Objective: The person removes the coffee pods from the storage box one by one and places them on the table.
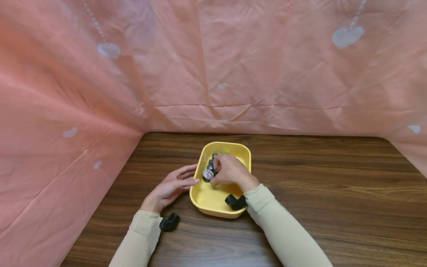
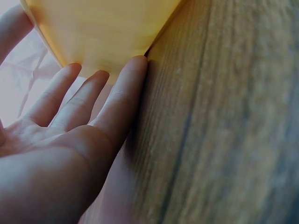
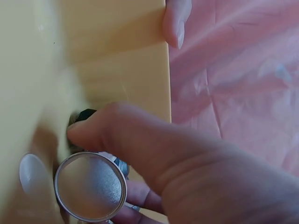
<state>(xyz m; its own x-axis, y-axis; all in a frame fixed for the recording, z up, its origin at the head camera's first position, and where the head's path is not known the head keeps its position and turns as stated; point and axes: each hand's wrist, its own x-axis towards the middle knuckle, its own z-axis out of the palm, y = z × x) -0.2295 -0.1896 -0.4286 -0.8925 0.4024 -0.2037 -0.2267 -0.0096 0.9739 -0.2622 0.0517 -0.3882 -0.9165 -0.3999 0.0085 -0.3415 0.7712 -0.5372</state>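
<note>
A yellow rectangular bin stands on the table. My left hand supports its left side, fingertips right at the outer wall and thumb over the rim; these fingers are nearly straight in the left wrist view. Reaching inside, my right hand has its thumb and fingers curled around a small round pot with a silver rim and a pale, see-through face. Its fingertips are partly hidden behind that pot. Along the bin's left wall lie several small dark round pots, the nearest silver-rimmed pot showing its patterned top.
Dark wood-grain table extends on both sides of the bin. Pink cloth with pale hearts hangs behind and at the left. Black wrist cameras sit on both cuffs, the right one over the bin's near corner.
</note>
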